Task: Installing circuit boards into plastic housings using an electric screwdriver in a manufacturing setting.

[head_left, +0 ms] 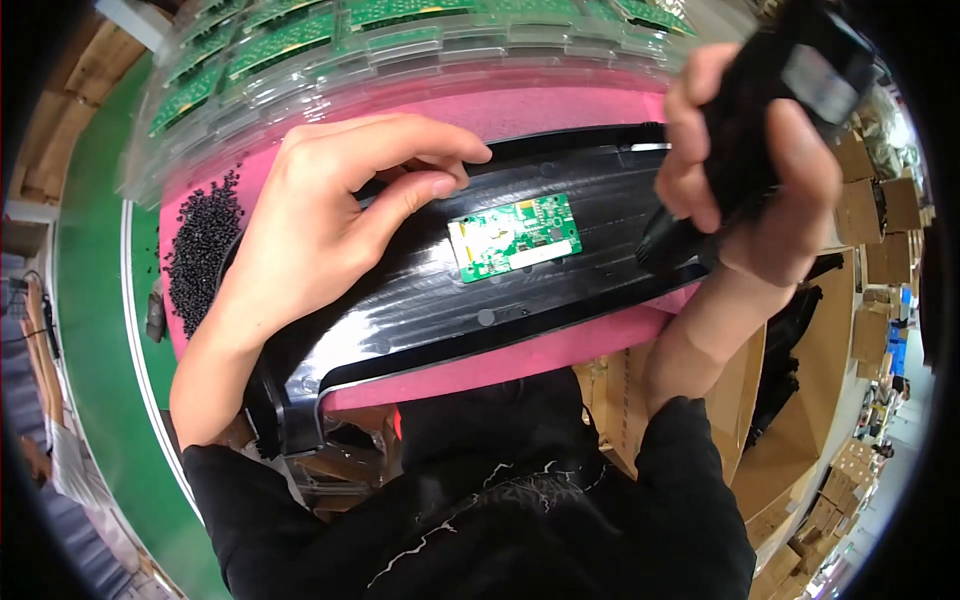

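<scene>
My left hand [335,205] hovers above the left part of a long black plastic housing [400,300], thumb and forefinger drawn together. Anything pinched between them is too small to make out. A green circuit board [520,238] with a white connector strip lies inside the housing, just right of those fingertips. In my right hand [760,170], raised over the housing's right end, is a black power screwdriver [745,120], its narrow nose tilted down and left. To the left of my left wrist spreads a pile of small black screws [203,245].
Clear plastic trays [400,50] full of green boards are stacked along the far side of the pink work surface [590,108]. An open cardboard box [800,400] with black parts stands at right. More cartons [850,475] line the right side beyond it.
</scene>
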`<state>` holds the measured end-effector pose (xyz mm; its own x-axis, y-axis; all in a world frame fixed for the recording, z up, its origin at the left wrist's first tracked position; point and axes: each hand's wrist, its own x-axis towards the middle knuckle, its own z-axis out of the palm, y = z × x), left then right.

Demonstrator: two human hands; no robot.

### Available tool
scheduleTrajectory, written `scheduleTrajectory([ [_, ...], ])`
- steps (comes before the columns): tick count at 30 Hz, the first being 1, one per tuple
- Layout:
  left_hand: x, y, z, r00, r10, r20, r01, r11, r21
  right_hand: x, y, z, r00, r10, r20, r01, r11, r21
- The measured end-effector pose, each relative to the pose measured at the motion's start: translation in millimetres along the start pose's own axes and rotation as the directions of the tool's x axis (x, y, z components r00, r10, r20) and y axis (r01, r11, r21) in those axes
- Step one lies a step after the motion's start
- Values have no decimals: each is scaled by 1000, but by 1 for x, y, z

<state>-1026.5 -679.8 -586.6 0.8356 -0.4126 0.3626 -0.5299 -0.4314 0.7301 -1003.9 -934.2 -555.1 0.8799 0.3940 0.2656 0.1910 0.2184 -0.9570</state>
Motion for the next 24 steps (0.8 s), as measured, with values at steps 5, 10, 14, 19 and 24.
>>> scheduleTrajectory([
  [5,0,4,-3,996,-36,79,33,999,30,9,17,32,982,190,-1,-190,981,-26],
  [10,-2,-2,-2,994,71,86,-77,994,71,8,28,39,971,45,233,-113,951,286],
  [14,-5,-2,-3,986,77,149,-90,992,85,2,35,36,969,-114,221,-2,885,466],
  [19,-7,5,-1,949,-31,313,17,999,48,-1,21,28,920,-321,-224,389,686,615],
  [24,-10,9,0,974,-46,221,58,997,-46,-6,18,37,902,-269,-337,423,707,567],
])
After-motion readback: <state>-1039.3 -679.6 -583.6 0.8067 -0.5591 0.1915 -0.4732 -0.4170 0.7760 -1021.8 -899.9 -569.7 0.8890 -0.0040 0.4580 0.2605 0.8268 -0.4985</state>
